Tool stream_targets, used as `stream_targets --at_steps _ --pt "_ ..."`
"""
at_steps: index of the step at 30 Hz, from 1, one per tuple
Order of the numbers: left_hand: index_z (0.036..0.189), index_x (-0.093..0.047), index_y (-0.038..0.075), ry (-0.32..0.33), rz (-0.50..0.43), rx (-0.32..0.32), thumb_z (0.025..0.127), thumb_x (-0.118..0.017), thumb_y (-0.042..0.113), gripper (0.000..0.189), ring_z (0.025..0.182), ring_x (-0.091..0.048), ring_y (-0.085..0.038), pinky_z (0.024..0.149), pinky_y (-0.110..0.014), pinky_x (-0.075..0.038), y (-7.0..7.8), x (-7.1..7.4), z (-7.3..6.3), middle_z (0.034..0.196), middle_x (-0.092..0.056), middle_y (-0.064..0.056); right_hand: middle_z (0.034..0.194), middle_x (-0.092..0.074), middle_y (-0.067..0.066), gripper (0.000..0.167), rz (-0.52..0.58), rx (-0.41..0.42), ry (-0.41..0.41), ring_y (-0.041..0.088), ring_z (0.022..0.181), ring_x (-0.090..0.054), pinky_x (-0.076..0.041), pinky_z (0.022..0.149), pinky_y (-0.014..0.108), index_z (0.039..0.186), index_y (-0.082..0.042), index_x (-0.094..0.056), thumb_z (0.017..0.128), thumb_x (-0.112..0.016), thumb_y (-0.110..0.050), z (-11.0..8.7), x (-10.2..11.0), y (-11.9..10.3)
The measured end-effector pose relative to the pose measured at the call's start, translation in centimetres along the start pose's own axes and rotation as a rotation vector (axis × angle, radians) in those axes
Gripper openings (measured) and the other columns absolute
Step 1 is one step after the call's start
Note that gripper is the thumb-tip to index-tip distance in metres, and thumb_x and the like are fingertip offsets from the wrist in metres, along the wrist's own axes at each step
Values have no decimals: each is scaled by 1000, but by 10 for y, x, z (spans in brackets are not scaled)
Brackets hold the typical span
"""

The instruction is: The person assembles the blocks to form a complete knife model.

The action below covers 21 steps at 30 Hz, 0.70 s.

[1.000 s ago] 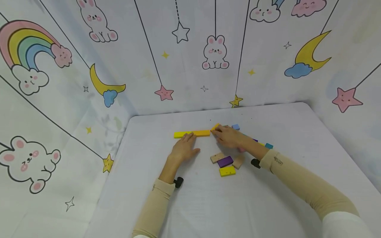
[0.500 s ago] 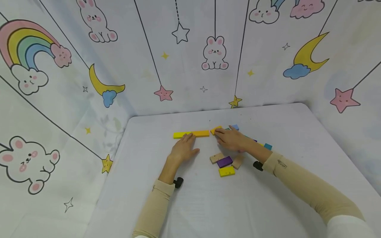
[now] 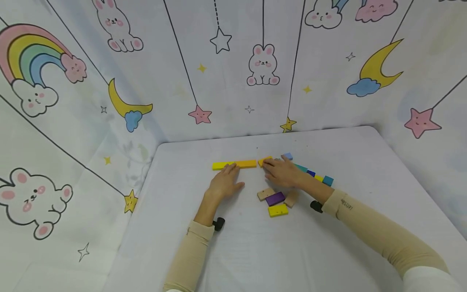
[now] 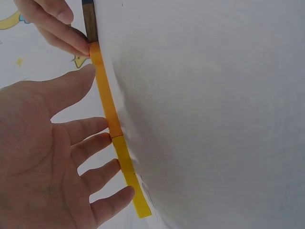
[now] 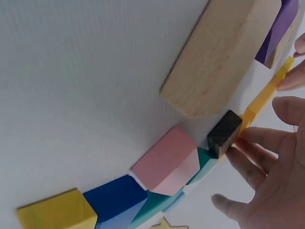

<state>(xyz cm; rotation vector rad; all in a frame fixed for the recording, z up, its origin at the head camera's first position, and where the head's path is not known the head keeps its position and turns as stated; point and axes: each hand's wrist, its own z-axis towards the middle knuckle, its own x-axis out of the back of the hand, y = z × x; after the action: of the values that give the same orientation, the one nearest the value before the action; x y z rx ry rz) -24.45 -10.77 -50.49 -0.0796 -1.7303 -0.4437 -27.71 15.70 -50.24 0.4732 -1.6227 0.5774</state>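
Observation:
A yellow block [image 3: 218,166] and an orange block [image 3: 249,163] lie end to end in a straight row in the head view. The spread fingers of my left hand [image 3: 223,183] rest against the near side of this row, thumb out to the right. To the right, my right hand [image 3: 285,171] touches a second orange block [image 3: 263,162], which sits slightly angled just past the row's end. In the right wrist view its fingers are extended, not wrapped round anything, beside a black block [image 5: 225,133]. That hand hides part of the second orange block from above.
Nearer the person lie a tan block [image 3: 265,194], a purple block [image 3: 275,198], another tan block [image 3: 291,198] and a yellow block [image 3: 278,210]. Beyond the right wrist are a light-blue block [image 3: 288,156], a dark-blue one [image 3: 311,173] and a teal one [image 3: 328,181]. A pink block [image 5: 164,162] shows from the wrist.
My right hand has shifted slightly right, uncovering more of the second orange block, which now lies less tilted. The left hand stays against the row.

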Motion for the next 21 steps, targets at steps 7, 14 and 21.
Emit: stream_targets --at_steps 7,14,21 --pt "163 -36 11 2 -7 7 104 -62 47 74 158 -23 -31 126 -47 -28 0 0 -1 171 -28 -8 161 -44 15 59 -77 -53 2 38 144 -47 -22 122 69 155 -4 -48 110 -49 -42 3 -2 -13" --pt "163 -36 11 4 -5 7 104 -62 46 73 159 -22 -31 126 -47 -28 1 1 -2 171 -27 -9 163 -42 16 64 -99 -101 -19 37 147 -43 -21 123 67 158 -5 -44 112 -40 -49 4 -4 -23" --pt "163 -35 9 6 0 -3 105 -61 45 73 158 -22 -32 127 -47 -27 0 0 -2 171 -27 -10 162 -42 17 64 -68 -127 -1 38 149 -40 -22 123 68 157 -5 -46 112 -40 -49 6 -6 -28"
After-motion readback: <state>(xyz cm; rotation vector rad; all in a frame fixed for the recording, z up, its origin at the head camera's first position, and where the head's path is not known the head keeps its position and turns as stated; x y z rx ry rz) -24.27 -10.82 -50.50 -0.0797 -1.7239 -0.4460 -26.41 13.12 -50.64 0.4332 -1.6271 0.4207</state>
